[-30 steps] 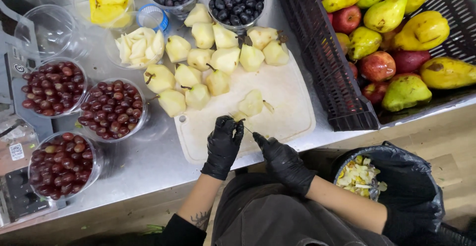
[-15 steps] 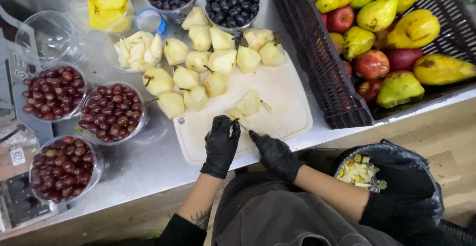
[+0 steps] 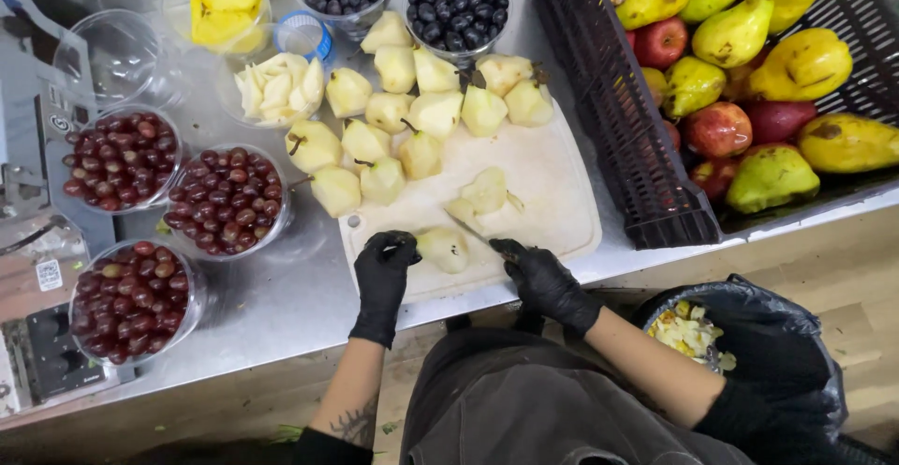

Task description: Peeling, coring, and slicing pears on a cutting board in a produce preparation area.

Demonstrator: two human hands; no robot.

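A: Head view, item one: right hand (image 3: pixel 543 278) closed around knife (image 3: pixel 476 232); left hand (image 3: pixel 386 264) pinching peeled pear piece (image 3: pixel 443 249) at cutting board (image 3: pixel 552 184)'s near edge.

B: Risk?

A: Slick fruit could slip; blade sits near left fingertips (image 3: pixel 408 240).

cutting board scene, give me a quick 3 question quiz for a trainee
1. True or false: the left hand rests on a peeled pear piece on the white cutting board.
2. What does the right hand hold?
A) a knife
B) a spoon
C) a whole apple
3. How many clear tubs hold red grapes?

Key
1. True.
2. A: the knife, blade at the pear piece.
3. Three: top, middle, bottom.
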